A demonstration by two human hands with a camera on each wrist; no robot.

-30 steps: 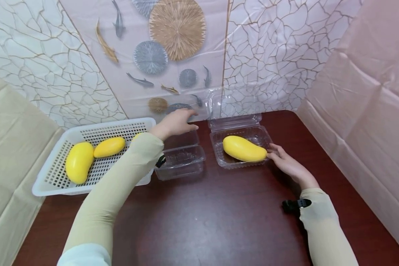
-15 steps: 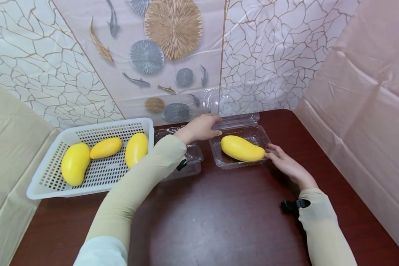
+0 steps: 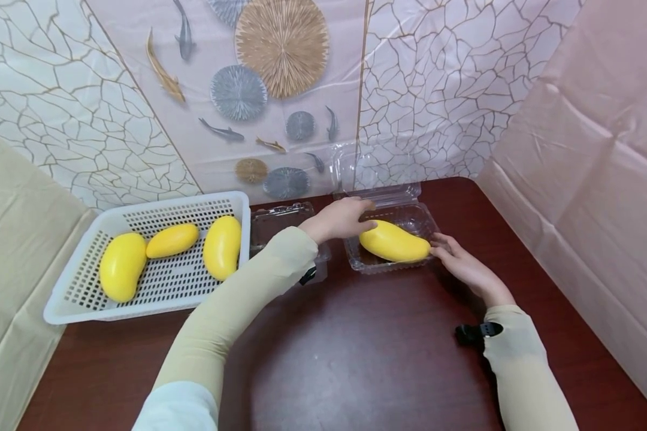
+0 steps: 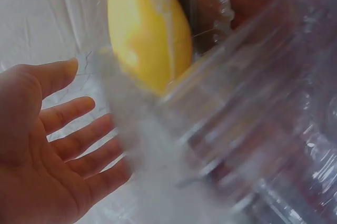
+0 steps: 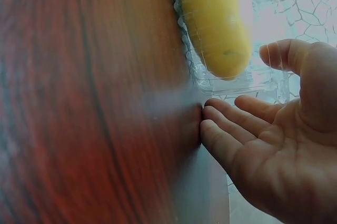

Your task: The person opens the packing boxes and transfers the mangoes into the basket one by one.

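A yellow mango point(image 3: 396, 242) lies in the base of a clear plastic clamshell box point(image 3: 366, 265) whose lid stands raised against the back wall. My left hand point(image 3: 342, 219) reaches over the box's left side, its fingertips close by the mango's left end. In the left wrist view, the left hand's point(image 4: 58, 150) fingers are spread and hold nothing. At the box's right end is my right hand point(image 3: 466, 266). Its straight fingers point(image 5: 231, 134) and thumb lie right at the box's end wall in the right wrist view.
On the left, a white perforated basket point(image 3: 56, 314) holds three more yellow mangoes point(image 3: 123, 267). Between basket and box stands a second clear clamshell box point(image 3: 280, 218), partly hidden by the left arm. Patterned cloth walls point(image 3: 437, 78) rise behind the dark red table point(image 3: 356, 359).
My left hand has moved right from above the second box to the mango's left end. The right hand stays at the box's right end.
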